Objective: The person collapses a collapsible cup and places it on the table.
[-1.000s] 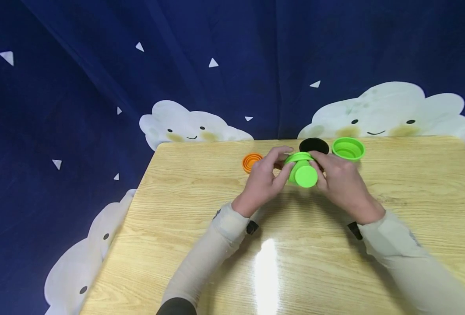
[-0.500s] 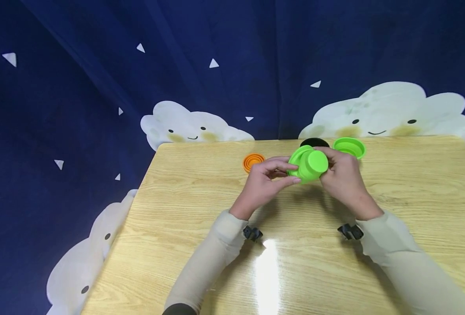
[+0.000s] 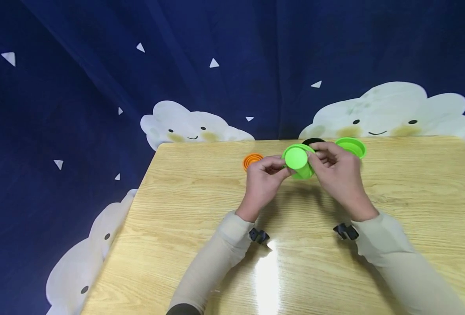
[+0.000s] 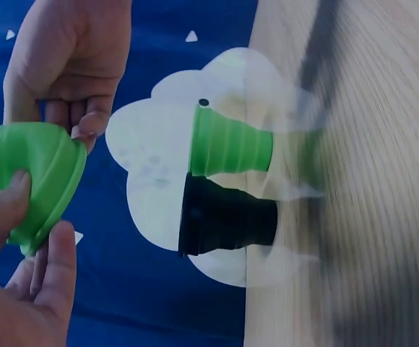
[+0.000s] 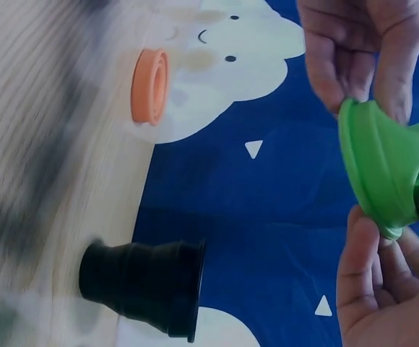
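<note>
Right of centre in the head frame, the green cup (image 3: 296, 158) sits between the left hand (image 3: 265, 177) and the right hand (image 3: 339, 175), touching both, so neither is nearer. From the left hand it lies to the upper right; from the right hand, to the upper left. Its long axis runs from the wide rim to the round base, and the base faces the head camera; in both wrist views the rim is turned toward the table (image 3: 185, 197), with a gap between.

The left hand is closed to a pinch on one side of the rim, its thumb on the cup's wall and its fingers at the edge. The right hand pinches the opposite side, fingers bent.

Beyond the hands, the black cup (image 5: 144, 285) stands upright, partly hidden in the head frame by the green cup and the right hand. The second green cup (image 4: 231, 141) is just beside it, on the head frame's right. Left of the left hand there lies the orange cup (image 3: 252, 161), squat and ringed
</note>
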Demonstrator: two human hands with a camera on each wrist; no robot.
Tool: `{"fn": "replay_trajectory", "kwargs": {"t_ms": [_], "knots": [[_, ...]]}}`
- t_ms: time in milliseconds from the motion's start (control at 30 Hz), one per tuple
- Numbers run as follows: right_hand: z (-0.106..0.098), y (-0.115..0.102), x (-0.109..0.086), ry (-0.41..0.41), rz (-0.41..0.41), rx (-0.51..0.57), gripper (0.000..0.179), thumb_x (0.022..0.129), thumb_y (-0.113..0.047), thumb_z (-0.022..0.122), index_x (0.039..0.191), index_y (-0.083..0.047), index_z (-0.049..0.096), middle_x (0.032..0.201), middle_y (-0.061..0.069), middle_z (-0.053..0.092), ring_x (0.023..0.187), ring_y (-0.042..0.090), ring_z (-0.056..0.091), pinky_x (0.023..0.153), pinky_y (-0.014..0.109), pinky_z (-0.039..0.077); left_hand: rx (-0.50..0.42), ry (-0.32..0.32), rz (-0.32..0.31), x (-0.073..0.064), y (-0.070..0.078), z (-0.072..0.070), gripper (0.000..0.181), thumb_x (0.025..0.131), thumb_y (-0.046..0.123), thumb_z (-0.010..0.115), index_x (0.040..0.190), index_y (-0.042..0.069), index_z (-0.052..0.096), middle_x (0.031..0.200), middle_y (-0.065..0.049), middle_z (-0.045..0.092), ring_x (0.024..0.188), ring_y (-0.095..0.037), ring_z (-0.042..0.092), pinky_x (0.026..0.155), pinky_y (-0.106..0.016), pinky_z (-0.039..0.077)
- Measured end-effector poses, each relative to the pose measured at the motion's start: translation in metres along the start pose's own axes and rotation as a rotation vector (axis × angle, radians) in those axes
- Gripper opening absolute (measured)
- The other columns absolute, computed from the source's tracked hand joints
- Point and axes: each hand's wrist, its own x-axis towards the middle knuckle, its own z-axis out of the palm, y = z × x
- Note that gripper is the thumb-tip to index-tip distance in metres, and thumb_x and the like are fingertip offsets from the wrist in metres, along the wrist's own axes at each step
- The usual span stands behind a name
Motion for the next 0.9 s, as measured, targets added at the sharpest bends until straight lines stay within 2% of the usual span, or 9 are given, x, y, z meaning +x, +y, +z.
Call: {"fn": "replay_trajectory", "kwargs": {"t_ms": [167,267,367,467,567,667,767,833,900], "knots": [[-0.002,-0.024,-0.005,-0.068,0.007,0.177,0.019,0.083,-0.005,0.066,0.099,0.002,0.06,0.088,0.013,0.063,0.074,0.018,0.06,0.059,0.017,0.049,-0.009,0.115,-0.072,0.001,-0.001,0.001,0.014,0.072,-0.004,0.073,0.084,-0.006,0.067,0.082,-0.015,0.066,0.07,-0.023,0.063,0.063,-0.029,0.055],[-0.002,-0.034,-0.009,-0.102,-0.064,0.2,0.017,0.076,0.007,0.068,0.09,0.007,0.059,0.094,0.018,0.062,0.078,0.021,0.06,0.064,0.019,0.051,-0.049,0.148,-0.11,0.002,-0.002,0.001,0.012,0.073,-0.006,0.07,0.085,-0.007,0.065,0.08,-0.016,0.065,0.066,-0.024,0.063,0.059,-0.029,0.055],[0.0,-0.035,-0.011,-0.106,-0.125,0.202,0.017,0.07,0.014,0.069,0.085,0.009,0.061,0.099,0.02,0.063,0.078,0.024,0.061,0.065,0.021,0.052,-0.109,0.16,-0.138,0.003,-0.003,0.0,0.012,0.076,-0.006,0.069,0.086,-0.009,0.063,0.081,-0.018,0.064,0.065,-0.03,0.063,0.058,-0.032,0.055],[0.003,-0.034,-0.012,-0.072,-0.143,0.231,0.017,0.068,0.016,0.069,0.082,0.009,0.063,0.101,0.022,0.063,0.083,0.025,0.061,0.064,0.022,0.053,-0.145,0.156,-0.146,0.003,-0.003,0.0,0.013,0.078,-0.003,0.069,0.087,-0.01,0.062,0.083,-0.019,0.064,0.068,-0.038,0.062,0.059,-0.034,0.055],[0.007,-0.034,-0.013,-0.011,-0.134,0.234,0.011,0.069,0.015,0.068,0.078,0.009,0.065,0.1,0.021,0.064,0.085,0.023,0.062,0.061,0.021,0.052,-0.135,0.154,-0.117,0.002,-0.001,0.0,0.013,0.077,-0.002,0.069,0.086,-0.01,0.062,0.084,-0.019,0.064,0.07,-0.035,0.062,0.06,-0.033,0.055],[0.009,-0.035,-0.014,0.053,-0.118,0.185,0.006,0.071,0.012,0.066,0.07,0.007,0.064,0.097,0.018,0.065,0.074,0.018,0.061,0.057,0.019,0.049,-0.133,0.139,-0.052,-0.002,0.002,0.001,0.013,0.075,-0.004,0.071,0.083,-0.01,0.062,0.087,-0.019,0.063,0.076,-0.029,0.063,0.065,-0.035,0.055],[0.01,-0.037,-0.014,0.114,-0.092,0.12,0.011,0.073,0.008,0.067,0.063,0.005,0.061,0.093,0.014,0.067,0.064,0.012,0.058,0.054,0.017,0.046,-0.137,0.088,0.004,-0.004,0.004,0.002,0.015,0.072,-0.006,0.073,0.081,-0.011,0.062,0.091,-0.019,0.062,0.082,-0.025,0.063,0.071,-0.037,0.055],[0.009,-0.037,-0.014,0.129,-0.084,0.095,0.015,0.072,0.005,0.07,0.061,0.004,0.06,0.091,0.012,0.067,0.065,0.011,0.057,0.054,0.018,0.045,-0.138,0.056,0.006,-0.004,0.006,0.002,0.016,0.071,-0.006,0.074,0.081,-0.01,0.062,0.092,-0.018,0.062,0.084,-0.023,0.063,0.073,-0.037,0.055],[0.008,-0.037,-0.014,0.131,-0.065,0.079,0.015,0.072,0.003,0.072,0.062,0.003,0.061,0.091,0.011,0.068,0.065,0.01,0.058,0.055,0.016,0.046,-0.138,0.029,-0.027,-0.004,0.006,0.0,0.017,0.072,-0.005,0.074,0.082,-0.009,0.062,0.092,-0.016,0.062,0.084,-0.022,0.063,0.072,-0.035,0.055]]}}
